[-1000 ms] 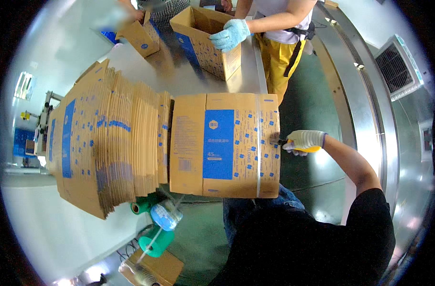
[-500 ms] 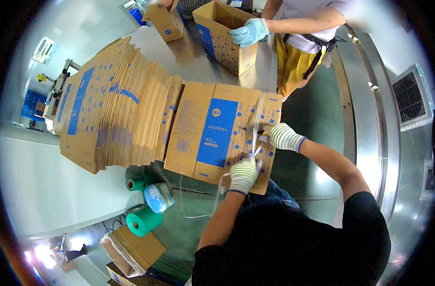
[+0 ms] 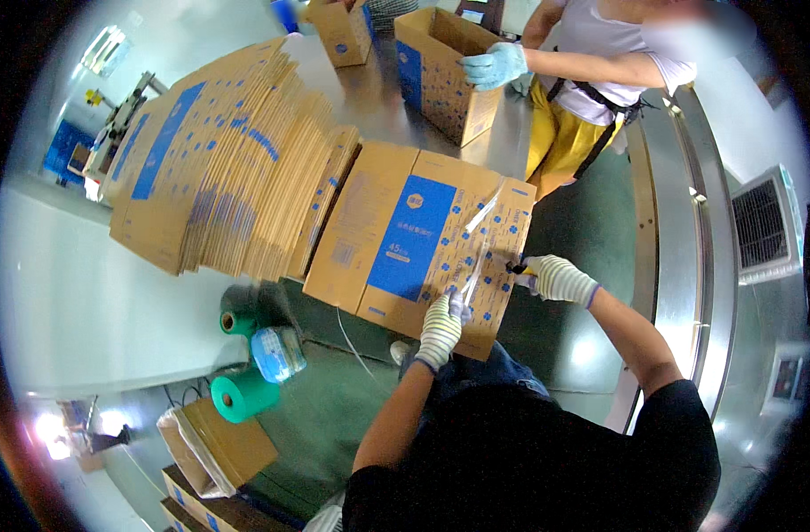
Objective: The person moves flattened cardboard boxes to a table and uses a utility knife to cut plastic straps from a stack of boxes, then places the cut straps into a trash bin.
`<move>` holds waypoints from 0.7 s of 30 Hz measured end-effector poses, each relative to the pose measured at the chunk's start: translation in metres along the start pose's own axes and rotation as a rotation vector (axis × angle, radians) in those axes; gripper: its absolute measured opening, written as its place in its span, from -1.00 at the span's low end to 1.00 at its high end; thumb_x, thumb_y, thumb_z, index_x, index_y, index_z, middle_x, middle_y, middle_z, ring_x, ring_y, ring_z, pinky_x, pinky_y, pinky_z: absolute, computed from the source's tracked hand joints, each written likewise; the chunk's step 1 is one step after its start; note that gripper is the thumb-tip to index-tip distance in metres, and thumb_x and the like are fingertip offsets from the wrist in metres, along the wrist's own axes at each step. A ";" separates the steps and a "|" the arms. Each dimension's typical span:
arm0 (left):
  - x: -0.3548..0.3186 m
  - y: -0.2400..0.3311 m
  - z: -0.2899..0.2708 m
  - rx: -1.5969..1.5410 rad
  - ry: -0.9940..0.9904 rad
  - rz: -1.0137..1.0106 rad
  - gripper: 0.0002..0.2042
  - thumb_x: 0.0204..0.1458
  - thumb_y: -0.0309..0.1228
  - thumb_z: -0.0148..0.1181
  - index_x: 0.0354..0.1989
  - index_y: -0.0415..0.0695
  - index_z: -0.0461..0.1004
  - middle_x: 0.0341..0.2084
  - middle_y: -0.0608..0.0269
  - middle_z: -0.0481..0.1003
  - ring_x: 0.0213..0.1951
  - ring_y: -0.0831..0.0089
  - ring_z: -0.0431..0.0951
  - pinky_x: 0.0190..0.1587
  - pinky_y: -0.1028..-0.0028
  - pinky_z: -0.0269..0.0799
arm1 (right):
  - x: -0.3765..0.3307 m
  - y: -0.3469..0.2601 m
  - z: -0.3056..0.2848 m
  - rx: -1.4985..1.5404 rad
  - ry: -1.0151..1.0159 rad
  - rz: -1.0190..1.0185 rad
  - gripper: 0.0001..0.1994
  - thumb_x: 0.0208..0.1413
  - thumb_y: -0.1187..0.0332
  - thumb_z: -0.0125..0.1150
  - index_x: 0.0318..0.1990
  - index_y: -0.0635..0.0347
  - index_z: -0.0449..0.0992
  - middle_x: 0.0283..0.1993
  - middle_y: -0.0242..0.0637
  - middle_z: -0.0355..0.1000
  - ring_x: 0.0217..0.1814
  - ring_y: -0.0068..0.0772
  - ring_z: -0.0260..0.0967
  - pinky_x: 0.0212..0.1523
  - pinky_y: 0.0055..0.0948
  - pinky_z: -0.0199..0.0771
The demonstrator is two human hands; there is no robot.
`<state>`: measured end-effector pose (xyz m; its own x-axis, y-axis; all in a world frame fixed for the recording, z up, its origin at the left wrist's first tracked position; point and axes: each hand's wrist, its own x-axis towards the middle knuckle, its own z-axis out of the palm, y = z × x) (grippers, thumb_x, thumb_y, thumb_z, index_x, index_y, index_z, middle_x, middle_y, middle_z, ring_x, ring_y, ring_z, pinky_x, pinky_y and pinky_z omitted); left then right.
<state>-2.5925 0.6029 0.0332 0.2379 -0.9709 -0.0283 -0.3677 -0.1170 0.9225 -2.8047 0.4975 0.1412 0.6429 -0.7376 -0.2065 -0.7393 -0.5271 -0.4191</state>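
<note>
Flattened cardboard cartons (image 3: 343, 239), brown with a blue panel, lie in front of me at the near end of the table. My left hand (image 3: 442, 330), in a striped glove, is closed on a clear plastic strap (image 3: 474, 277) over the top carton's near right part. Another shiny piece of strap (image 3: 485, 211) lies farther up that carton. At the carton's right edge, my right hand (image 3: 560, 278), gloved alike, grips a small cutter (image 3: 517, 268) with a dark end and a bit of yellow. Its blade is too small to make out.
A long stack of flattened cartons (image 3: 219, 168) leans to the left. Across the metal table (image 3: 378, 97), a person's blue-gloved hand (image 3: 495, 66) holds an open carton (image 3: 454, 89). Green rolls (image 3: 245, 395), a wrapped blue-and-white pack (image 3: 278, 353) and an open box (image 3: 228, 443) are at lower left.
My right hand with the cutter has moved right, away from the strap. The strap, earlier one long line across the carton, now shows as separate pieces. My view has shifted a little.
</note>
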 end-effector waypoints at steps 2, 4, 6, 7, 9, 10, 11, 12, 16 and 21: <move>-0.004 -0.003 0.006 -0.256 0.074 -0.083 -0.67 0.11 -0.18 -0.22 -0.39 -0.18 0.37 -0.68 0.29 0.41 -0.66 0.56 0.34 -0.61 0.55 0.25 | 0.024 -0.019 -0.003 0.117 -0.345 0.292 -0.58 0.01 0.02 -0.03 -0.47 0.30 0.41 -0.64 -0.15 0.39 -0.62 -0.26 0.39 -0.58 -0.36 0.39; -0.006 -0.008 0.008 0.170 0.147 0.051 -0.71 0.09 -0.24 -0.17 -0.29 -0.23 0.34 -0.56 0.12 0.46 -0.59 0.35 0.44 -0.51 0.40 0.35 | 0.051 -0.014 0.008 0.205 -0.215 0.211 -0.53 0.00 -0.03 -0.06 -0.42 0.31 0.43 -0.60 -0.12 0.40 -0.59 -0.27 0.40 -0.51 -0.36 0.41; -0.015 0.031 0.006 0.353 0.293 0.215 -0.73 0.06 -0.26 -0.15 -0.32 -0.24 0.34 -0.52 0.00 0.46 -0.50 0.09 0.47 -0.41 0.21 0.36 | 0.064 -0.020 -0.004 -0.259 0.026 0.058 -0.58 -0.01 0.03 -0.03 -0.41 0.31 0.43 -0.56 -0.05 0.41 -0.49 -0.12 0.40 -0.43 -0.25 0.39; -0.019 0.045 0.002 0.345 0.295 0.219 -0.73 0.06 -0.26 -0.15 -0.32 -0.24 0.34 -0.52 0.00 0.46 -0.50 0.09 0.47 -0.41 0.21 0.36 | 0.069 -0.028 -0.010 -0.304 0.072 0.015 -0.61 -0.01 0.06 -0.01 -0.41 0.31 0.43 -0.54 -0.03 0.41 -0.44 -0.07 0.39 -0.39 -0.22 0.37; -0.027 0.061 -0.006 0.262 0.094 -0.065 -0.77 0.02 -0.28 -0.09 -0.38 -0.22 0.36 -0.49 -0.05 0.45 -0.41 -0.02 0.45 -0.35 0.11 0.32 | 0.071 -0.034 -0.013 -0.399 0.240 -0.124 -0.66 -0.04 0.11 0.01 -0.40 0.27 0.44 -0.51 -0.02 0.41 -0.41 -0.05 0.39 -0.38 -0.21 0.36; -0.026 0.056 -0.009 0.256 0.098 -0.065 -0.77 0.02 -0.28 -0.09 -0.38 -0.22 0.36 -0.49 -0.05 0.45 -0.41 -0.02 0.45 -0.35 0.11 0.32 | 0.064 -0.053 -0.024 -0.384 0.214 -0.087 -0.66 -0.04 0.09 0.03 -0.39 0.25 0.44 -0.50 -0.04 0.41 -0.41 -0.06 0.38 -0.38 -0.22 0.37; -0.022 0.049 -0.010 0.372 0.008 -0.031 -0.78 0.00 -0.29 -0.06 -0.39 -0.21 0.36 -0.48 -0.05 0.45 -0.41 0.00 0.45 -0.35 0.12 0.33 | 0.063 -0.049 -0.019 -0.390 0.277 -0.119 -0.65 -0.04 0.08 0.03 -0.38 0.24 0.43 -0.50 -0.04 0.41 -0.42 -0.06 0.38 -0.39 -0.23 0.37; -0.019 0.044 -0.010 0.486 -0.083 0.004 -0.79 -0.02 -0.29 -0.03 -0.40 -0.20 0.36 -0.47 -0.05 0.45 -0.41 0.02 0.46 -0.35 0.13 0.33 | 0.058 -0.043 -0.013 -0.397 0.340 -0.150 -0.65 -0.04 0.08 0.03 -0.37 0.24 0.42 -0.50 -0.04 0.41 -0.42 -0.06 0.38 -0.39 -0.24 0.37; -0.014 0.049 -0.011 0.538 -0.229 0.009 -0.77 -0.02 -0.26 -0.06 -0.38 -0.17 0.38 -0.51 -0.03 0.45 -0.42 0.05 0.46 -0.37 0.17 0.36 | 0.024 -0.023 -0.019 -0.398 0.317 -0.061 -0.63 0.00 0.05 -0.02 -0.36 0.24 0.40 -0.57 -0.08 0.39 -0.53 -0.06 0.38 -0.52 -0.25 0.37; -0.014 0.032 -0.014 0.560 -0.162 0.050 -0.78 -0.03 -0.27 -0.06 -0.38 -0.17 0.38 -0.52 -0.02 0.45 -0.44 0.06 0.47 -0.39 0.17 0.36 | 0.024 -0.018 -0.031 0.633 -0.355 0.427 -0.75 -0.02 0.19 0.12 -0.53 0.18 0.34 -0.74 -0.41 0.20 -0.79 -0.57 0.14 -0.85 -0.60 0.08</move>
<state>-2.5951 0.6153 0.0687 0.0836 -0.9925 -0.0888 -0.8049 -0.1198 0.5811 -2.7820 0.4757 0.1716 0.4368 -0.5874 -0.6813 -0.7495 0.1812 -0.6368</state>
